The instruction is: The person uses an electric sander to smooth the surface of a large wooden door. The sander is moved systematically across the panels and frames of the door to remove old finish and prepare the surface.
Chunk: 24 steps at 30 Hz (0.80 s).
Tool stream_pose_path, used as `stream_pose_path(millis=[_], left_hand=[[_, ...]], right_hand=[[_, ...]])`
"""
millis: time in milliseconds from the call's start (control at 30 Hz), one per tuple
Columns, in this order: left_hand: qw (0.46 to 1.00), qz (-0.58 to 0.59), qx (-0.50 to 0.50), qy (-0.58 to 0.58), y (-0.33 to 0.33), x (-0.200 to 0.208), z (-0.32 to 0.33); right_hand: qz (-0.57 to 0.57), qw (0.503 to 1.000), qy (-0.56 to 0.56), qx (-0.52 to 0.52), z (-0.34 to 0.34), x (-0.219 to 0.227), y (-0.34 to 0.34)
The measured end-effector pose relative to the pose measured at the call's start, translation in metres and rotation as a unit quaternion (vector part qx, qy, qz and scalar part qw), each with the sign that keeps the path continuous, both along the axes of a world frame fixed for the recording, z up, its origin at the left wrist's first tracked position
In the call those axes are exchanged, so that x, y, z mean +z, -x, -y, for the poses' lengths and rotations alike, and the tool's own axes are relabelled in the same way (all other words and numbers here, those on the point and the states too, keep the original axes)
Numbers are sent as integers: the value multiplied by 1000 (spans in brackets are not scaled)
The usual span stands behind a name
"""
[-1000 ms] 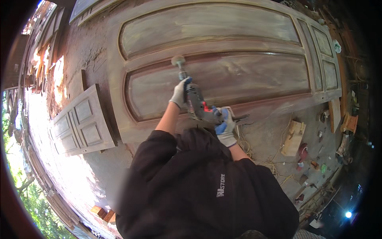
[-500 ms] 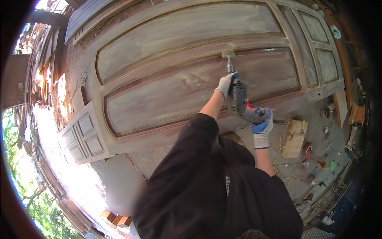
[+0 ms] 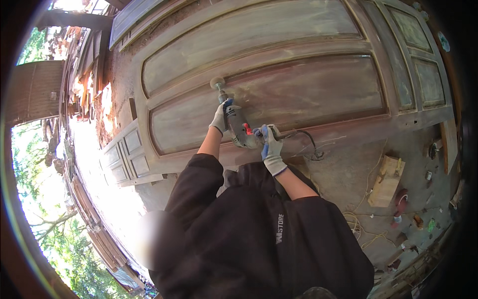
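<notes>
A grey power drill (image 3: 237,127) with a red part lies across the lower long panel of a wooden door (image 3: 298,94). My left hand (image 3: 219,117), in a white and blue work glove, is closed round the front of the drill behind its chuck. Gloved alike, my right hand (image 3: 271,147) grips the drill's rear handle, from which a dark cord (image 3: 311,142) runs off to the right. On the drill's tip, a round pale sanding or buffing head (image 3: 217,82) meets the moulding along the panel's upper edge, toward its left end.
A smaller panelled door (image 3: 130,152) lies at the left, and another panel (image 3: 132,22) leans at the far left. To the right, a wooden block (image 3: 387,181), yellow cord (image 3: 361,230) and small scraps lie on the floor. Stacked boards (image 3: 94,219) line the left side.
Both hands have carried the drill leftward along the moulding, from near the panel's middle toward its left end. The view has shifted slightly too.
</notes>
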<state>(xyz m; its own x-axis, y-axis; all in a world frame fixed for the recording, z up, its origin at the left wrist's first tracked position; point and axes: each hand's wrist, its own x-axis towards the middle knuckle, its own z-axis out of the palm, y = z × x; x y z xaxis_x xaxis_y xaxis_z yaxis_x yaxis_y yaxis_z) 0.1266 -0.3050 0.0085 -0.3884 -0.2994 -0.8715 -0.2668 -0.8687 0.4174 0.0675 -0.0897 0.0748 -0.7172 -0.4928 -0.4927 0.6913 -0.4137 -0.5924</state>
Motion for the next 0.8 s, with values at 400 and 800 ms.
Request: stream_pose_path(millis=[400, 800], left_hand=[[997, -45, -55, 17, 161, 5, -106], [990, -101, 96, -10, -18, -21, 5]], right_hand=[[-113, 981, -119, -108, -104, 23, 110], [-123, 974, -177, 67, 3, 21, -25]])
